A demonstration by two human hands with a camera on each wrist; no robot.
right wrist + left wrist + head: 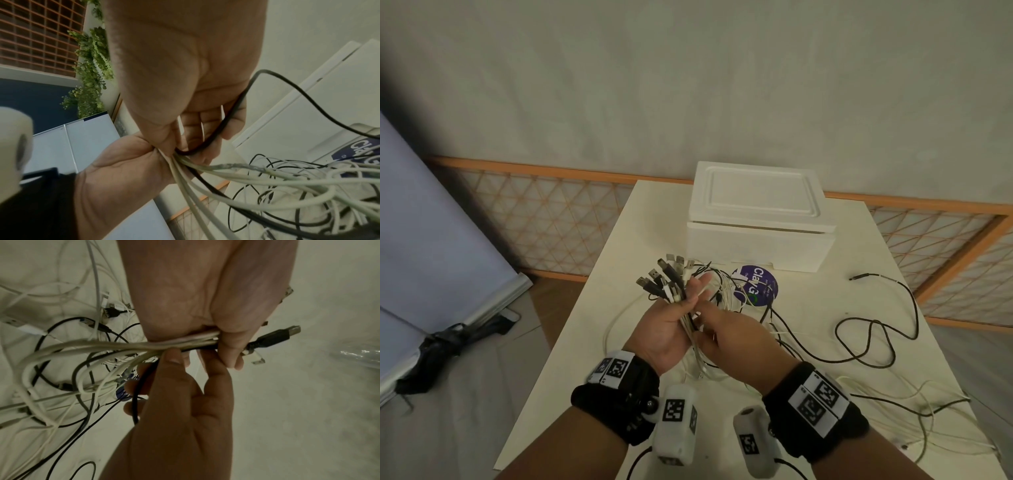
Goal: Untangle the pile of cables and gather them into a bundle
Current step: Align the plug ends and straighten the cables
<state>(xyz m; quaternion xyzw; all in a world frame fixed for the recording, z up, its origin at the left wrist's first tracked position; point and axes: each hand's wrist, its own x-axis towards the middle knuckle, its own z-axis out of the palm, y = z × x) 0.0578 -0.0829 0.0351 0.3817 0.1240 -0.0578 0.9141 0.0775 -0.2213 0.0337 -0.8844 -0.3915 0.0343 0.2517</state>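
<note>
While the left hand (pixel 671 329) is clasping the gathered cables (pixel 690 325) just below their plugs (pixel 662 282), thumb and fingers curled around them, the right hand (pixel 736 339) is pinching one black cable (pixel 224 126) against this bundle above the table (pixel 825 308). Gathering appears midway; next, loose tails need drawing free.

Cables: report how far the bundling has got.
Done: many plug ends are gathered, gripped by the left hand. In hand: the right hand holds a black cable beside that bundle. Left: loose cables sprawl across the table, including one black lead lying apart.
</note>
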